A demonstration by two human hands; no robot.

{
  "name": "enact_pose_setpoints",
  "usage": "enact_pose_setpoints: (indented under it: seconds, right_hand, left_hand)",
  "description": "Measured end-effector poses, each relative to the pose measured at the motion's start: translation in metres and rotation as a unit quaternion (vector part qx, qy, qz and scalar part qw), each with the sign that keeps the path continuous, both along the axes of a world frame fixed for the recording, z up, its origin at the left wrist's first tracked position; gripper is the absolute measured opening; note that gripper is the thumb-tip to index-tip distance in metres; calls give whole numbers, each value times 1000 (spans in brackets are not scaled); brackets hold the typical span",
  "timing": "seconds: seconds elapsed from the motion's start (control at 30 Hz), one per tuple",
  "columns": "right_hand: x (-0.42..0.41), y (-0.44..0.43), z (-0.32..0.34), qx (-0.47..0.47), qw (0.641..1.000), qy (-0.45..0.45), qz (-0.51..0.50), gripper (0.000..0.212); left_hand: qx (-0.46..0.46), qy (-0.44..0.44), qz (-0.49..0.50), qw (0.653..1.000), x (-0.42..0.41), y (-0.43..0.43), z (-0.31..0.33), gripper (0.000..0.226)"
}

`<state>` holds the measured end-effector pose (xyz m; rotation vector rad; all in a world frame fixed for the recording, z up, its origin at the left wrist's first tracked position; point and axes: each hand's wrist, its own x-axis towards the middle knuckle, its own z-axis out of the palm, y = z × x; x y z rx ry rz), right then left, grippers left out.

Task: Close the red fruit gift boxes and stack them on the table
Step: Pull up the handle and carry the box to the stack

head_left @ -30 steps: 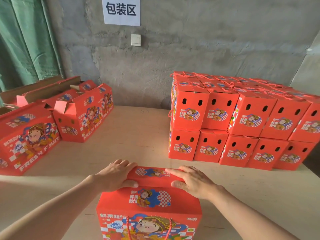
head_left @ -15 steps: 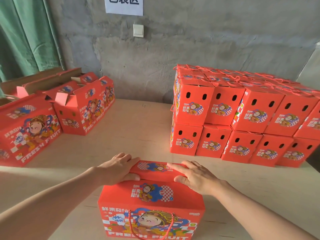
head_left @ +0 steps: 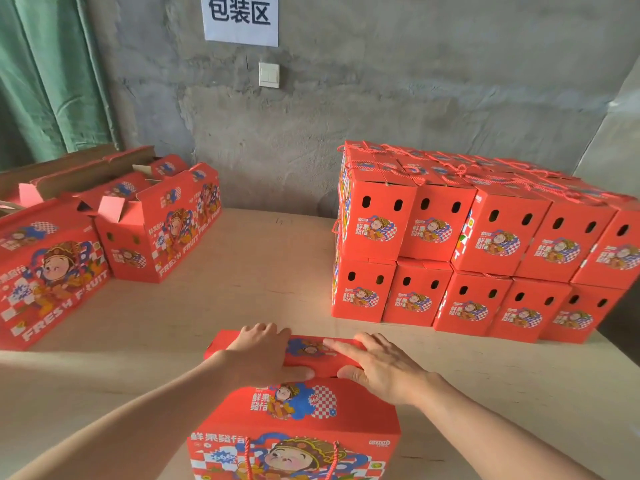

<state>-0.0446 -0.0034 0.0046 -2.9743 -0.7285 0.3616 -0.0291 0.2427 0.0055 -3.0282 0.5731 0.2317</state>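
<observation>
Pressing down on the folded top flap [head_left: 313, 353] of a red cardboard fruit gift box [head_left: 294, 420], both hands lie flat. The left hand [head_left: 263, 355] has its fingers laid straight across the flap and its thumb along the flap's near side. The right hand [head_left: 377, 365] is spread just beside it, fingers fanned out and thumb tucked at the same edge; neither hand curls round anything. This box stands upright at the near edge of the table [head_left: 259, 265], a pale, smooth wooden top. Its glossy printed front shows a cartoon figure and checked patches, and a twisted red rope handle [head_left: 247, 459] hangs down it. Toward the table's far right corner sits a stack of closed boxes [head_left: 485, 244], two layers high and packed side by side. Their end panels are punched with oval holes, and rope handles lie loose over the tops. Along the left edge stand open boxes [head_left: 156, 230] with raw brown flaps raised, and a larger printed box [head_left: 45, 268] nearer the left corner. Bare tabletop separates the held box from both groups — nothing lies between. Behind rises a rough grey concrete wall [head_left: 415, 98] with a white paper sign [head_left: 240, 19], a light switch [head_left: 269, 75] and, at left, a pleated green curtain [head_left: 52, 81].
</observation>
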Motion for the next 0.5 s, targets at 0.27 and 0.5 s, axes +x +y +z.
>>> enact_pose_setpoints:
  seconds: [0.27,0.5]
  right_hand:
    - [-4,1,4,7,1000,19,-11,62]
    - [-3,1,4,58,996,63,-38,46]
  left_hand:
    - [7,3,-14,1000,1,-1,-1,123]
    - [-21,73,-42,996,1,27,2,90]
